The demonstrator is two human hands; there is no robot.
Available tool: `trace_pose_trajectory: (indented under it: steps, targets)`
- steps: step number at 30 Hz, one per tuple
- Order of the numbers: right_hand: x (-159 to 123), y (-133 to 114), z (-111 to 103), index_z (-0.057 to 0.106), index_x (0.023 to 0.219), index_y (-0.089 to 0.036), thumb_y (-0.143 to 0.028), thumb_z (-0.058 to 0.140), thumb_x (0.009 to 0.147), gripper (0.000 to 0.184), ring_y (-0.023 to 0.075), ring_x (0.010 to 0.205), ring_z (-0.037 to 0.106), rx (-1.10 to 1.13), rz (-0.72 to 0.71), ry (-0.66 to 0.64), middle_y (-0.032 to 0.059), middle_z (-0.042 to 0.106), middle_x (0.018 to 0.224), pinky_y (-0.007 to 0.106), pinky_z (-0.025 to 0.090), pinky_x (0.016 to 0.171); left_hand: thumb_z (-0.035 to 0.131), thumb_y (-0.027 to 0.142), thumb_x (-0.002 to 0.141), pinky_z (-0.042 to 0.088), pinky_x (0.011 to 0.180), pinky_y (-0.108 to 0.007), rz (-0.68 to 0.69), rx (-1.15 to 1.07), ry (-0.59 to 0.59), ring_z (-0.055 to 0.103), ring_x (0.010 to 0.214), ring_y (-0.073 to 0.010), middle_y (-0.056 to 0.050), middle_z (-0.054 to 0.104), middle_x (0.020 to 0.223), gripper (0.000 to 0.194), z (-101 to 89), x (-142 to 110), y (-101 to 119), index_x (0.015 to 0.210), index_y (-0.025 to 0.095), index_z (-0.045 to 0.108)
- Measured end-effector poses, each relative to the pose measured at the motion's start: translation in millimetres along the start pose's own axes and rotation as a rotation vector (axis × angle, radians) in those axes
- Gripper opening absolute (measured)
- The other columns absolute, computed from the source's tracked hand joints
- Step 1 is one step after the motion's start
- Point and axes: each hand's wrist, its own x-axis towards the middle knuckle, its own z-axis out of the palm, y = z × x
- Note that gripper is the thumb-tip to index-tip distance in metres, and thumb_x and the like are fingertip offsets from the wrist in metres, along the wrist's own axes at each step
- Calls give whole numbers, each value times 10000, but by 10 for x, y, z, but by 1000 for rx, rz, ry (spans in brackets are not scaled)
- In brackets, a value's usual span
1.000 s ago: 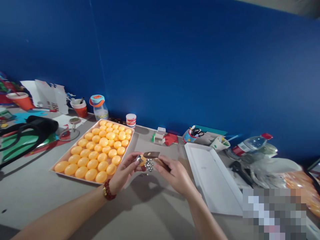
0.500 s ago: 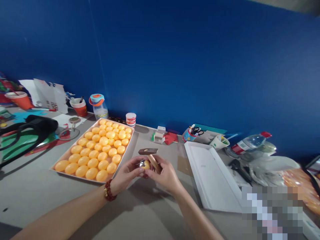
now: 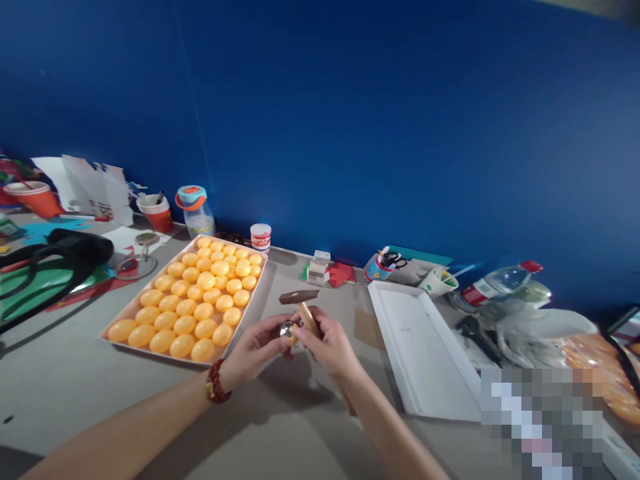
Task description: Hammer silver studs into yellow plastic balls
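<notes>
In the head view, my left hand (image 3: 257,347) pinches a small shiny silver ball (image 3: 287,330) between thumb and fingers, low over the table. The ball shows a yellowish patch on its right side. My right hand (image 3: 327,340) is wrapped round the wooden handle of a hammer (image 3: 299,297). Its dark head points up, above and beyond both hands, apart from the ball. The right thumb reaches across to the ball's right side. To the left lies a shallow tray (image 3: 253,313) filled with rows of orange balls (image 3: 185,325).
A white tray lid (image 3: 425,353) lies to the right. Along the blue wall stand a clear jug (image 3: 197,217), a small tub (image 3: 261,237), a pen cup (image 3: 379,268) and a paper cup (image 3: 437,283). A bottle (image 3: 503,280) and plastic bags (image 3: 590,350) are far right.
The hammer's head has risen slightly and tilted, and more of its handle shows below my right hand. The ball has turned a little, showing more silver. Both hands keep their hold.
</notes>
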Motion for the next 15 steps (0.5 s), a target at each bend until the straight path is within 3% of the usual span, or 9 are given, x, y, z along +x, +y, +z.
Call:
trace_pose_trajectory:
  steps: [8,15]
  targets:
    - [-9,-8,-11,627,983,-176,-274,586,851,169,136,728,598,-71,-33,-5,5,640,843,213,459,646,736,262,802,585,614,-273,19,23,-33,638,662,-134,-74,719,960,395,-40,8,-44,1188,207,678]
    - [-8,27,18,596,1021,-187,-302,558,892,177,76,490,452,32,69,-47,-45,542,677,188,359,477,725,302,812,582,602,-282,18,78,-18,623,637,-125,-72,712,946,406,-59,17,-68,1192,173,661]
